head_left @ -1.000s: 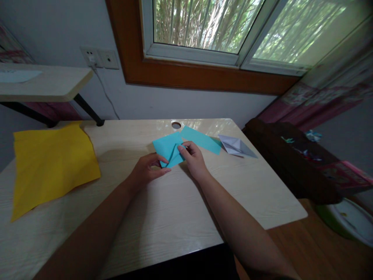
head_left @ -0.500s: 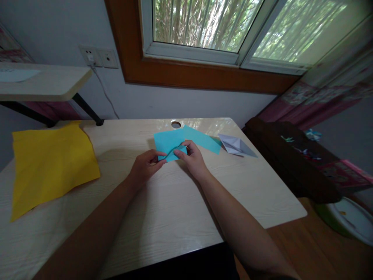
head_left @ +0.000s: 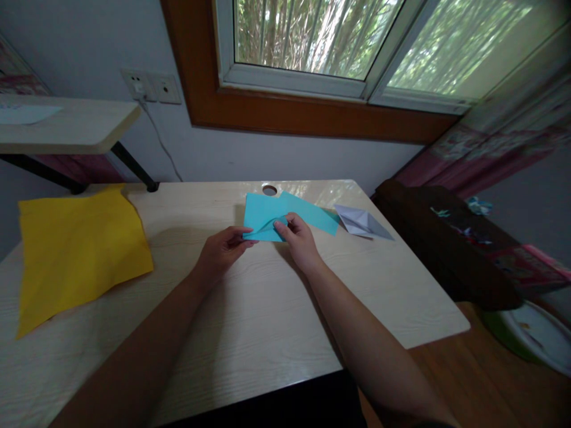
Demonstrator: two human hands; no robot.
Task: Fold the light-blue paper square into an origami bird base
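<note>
Two hands pinching folded turquoise paper [head_left: 261, 217], creased, near edge lifted

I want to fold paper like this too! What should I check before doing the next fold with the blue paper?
1. Both hands on the light blue square paper sheet: ok. Left hand pinches its near left corner, right hand grips its near edge.
2. Paper lifted to fold: ok, near edge is raised and curling.
3. Corners lined up: cannot tell, fingers hide them.
4. Second blue paper sheet out of the way: not ok, it lies under the right side.
5. White folded paper shape apart: ok.
6. Bare pale wooden desk in front: ok.
</note>
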